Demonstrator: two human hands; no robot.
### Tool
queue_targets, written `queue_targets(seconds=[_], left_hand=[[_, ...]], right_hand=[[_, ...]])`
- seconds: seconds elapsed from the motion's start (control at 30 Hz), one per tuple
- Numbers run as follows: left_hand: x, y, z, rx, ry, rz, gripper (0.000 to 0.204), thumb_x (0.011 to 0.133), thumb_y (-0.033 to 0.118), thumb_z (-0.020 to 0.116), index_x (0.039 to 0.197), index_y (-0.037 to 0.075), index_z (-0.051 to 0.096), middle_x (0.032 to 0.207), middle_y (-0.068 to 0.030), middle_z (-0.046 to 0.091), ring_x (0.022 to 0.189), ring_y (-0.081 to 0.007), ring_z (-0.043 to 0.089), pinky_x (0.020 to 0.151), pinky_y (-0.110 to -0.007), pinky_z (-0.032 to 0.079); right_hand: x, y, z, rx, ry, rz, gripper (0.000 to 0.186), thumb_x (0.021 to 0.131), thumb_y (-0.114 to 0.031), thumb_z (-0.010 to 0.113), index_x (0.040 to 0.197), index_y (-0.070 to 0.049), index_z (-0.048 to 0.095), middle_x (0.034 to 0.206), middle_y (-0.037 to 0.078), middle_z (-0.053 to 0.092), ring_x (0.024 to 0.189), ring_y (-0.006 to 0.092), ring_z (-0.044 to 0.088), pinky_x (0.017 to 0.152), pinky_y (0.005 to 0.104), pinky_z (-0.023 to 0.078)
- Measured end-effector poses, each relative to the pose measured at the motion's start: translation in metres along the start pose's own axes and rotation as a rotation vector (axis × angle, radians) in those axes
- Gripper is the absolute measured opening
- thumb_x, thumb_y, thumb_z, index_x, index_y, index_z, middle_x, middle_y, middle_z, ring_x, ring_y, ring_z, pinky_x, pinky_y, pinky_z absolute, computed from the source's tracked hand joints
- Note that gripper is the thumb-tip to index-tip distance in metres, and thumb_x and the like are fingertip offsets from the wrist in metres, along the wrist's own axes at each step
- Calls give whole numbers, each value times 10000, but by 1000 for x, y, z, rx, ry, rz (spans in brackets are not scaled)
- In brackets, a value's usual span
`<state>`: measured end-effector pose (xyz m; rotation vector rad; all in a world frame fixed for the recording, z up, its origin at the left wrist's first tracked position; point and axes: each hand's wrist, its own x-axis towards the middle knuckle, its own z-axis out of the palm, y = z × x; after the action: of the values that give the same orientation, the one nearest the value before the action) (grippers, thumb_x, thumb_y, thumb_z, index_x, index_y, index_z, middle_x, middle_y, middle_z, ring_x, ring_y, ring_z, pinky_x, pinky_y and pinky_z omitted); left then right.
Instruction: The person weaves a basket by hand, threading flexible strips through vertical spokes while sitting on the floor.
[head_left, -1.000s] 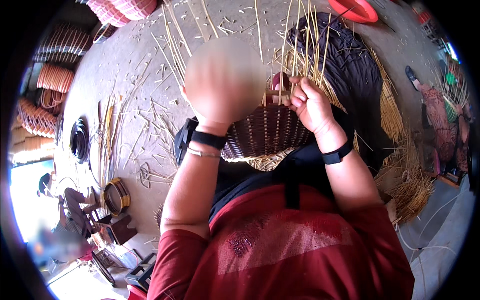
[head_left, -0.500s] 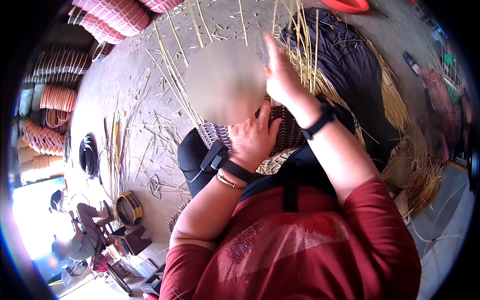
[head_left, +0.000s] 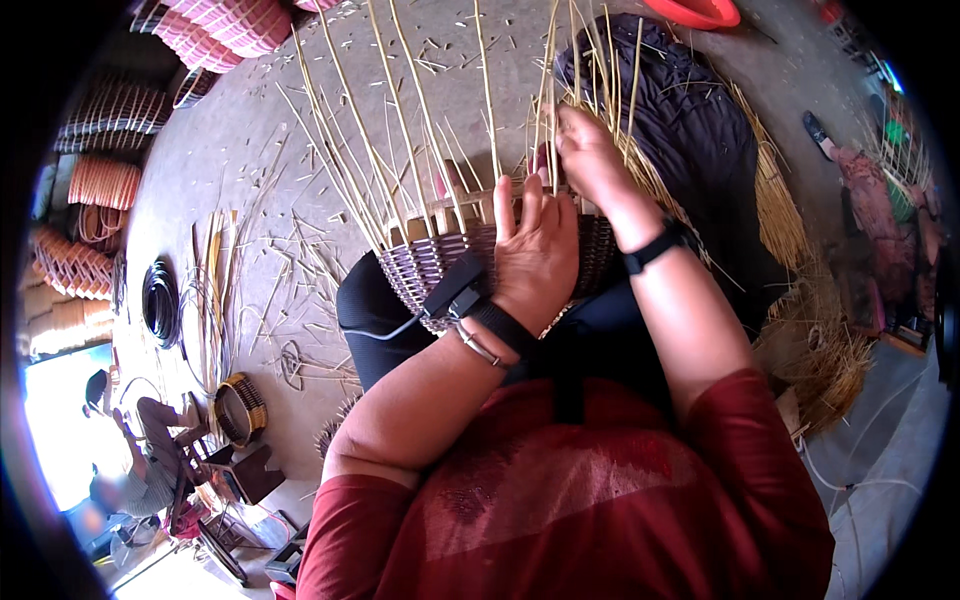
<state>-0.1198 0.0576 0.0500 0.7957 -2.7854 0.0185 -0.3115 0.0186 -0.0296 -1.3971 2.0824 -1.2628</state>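
A dark woven basket (head_left: 420, 265) rests on my lap, with long pale stakes (head_left: 405, 140) rising from its wall and a band of wooden pieces at its rim. My left hand (head_left: 536, 255) lies over the front wall, its fingers wrapped over the rim at the centre right. My right hand (head_left: 590, 160) is just above and to the right, fingers closed round upright stakes; its fingertips are partly hidden behind them.
Stacked pink and brown baskets (head_left: 105, 180), a black coil (head_left: 160, 300) and scattered offcuts lie left. A seated person (head_left: 155, 450) is at lower left, another person's leg (head_left: 870, 230) at right. Dark cloth (head_left: 660, 90), straw (head_left: 770, 200) and a red basin (head_left: 695, 10) surround my right side.
My left hand has come down and right from the left part of the basket onto its front wall. My right hand rose and tilted upright, then lowered again onto the stakes.
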Motion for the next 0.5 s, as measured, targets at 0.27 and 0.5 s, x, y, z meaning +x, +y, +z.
queue_targets(seconds=[0.27, 0.5], left_hand=[[9, 0, 15, 184, -127, 35, 287, 897, 192, 530, 1005, 22, 734, 1261, -190, 656, 1291, -286, 522, 1245, -579, 121], [0, -30, -15, -116, -128, 33, 153, 904, 296, 680, 921, 173, 770, 1236, -97, 677, 1098, -235, 594, 1110, -477, 332]], right_hand=[[-55, -68, -28, 657, 292, 235, 717, 986, -16, 593, 1588, -129, 220, 1268, 156, 633, 878, 175, 720, 688, 327, 590], [-104, -44, -89, 1298, 140, 522, 378, 1074, -356, 480, 1253, -53, 620, 668, -62, 401, 553, 84, 367, 559, 253, 370]])
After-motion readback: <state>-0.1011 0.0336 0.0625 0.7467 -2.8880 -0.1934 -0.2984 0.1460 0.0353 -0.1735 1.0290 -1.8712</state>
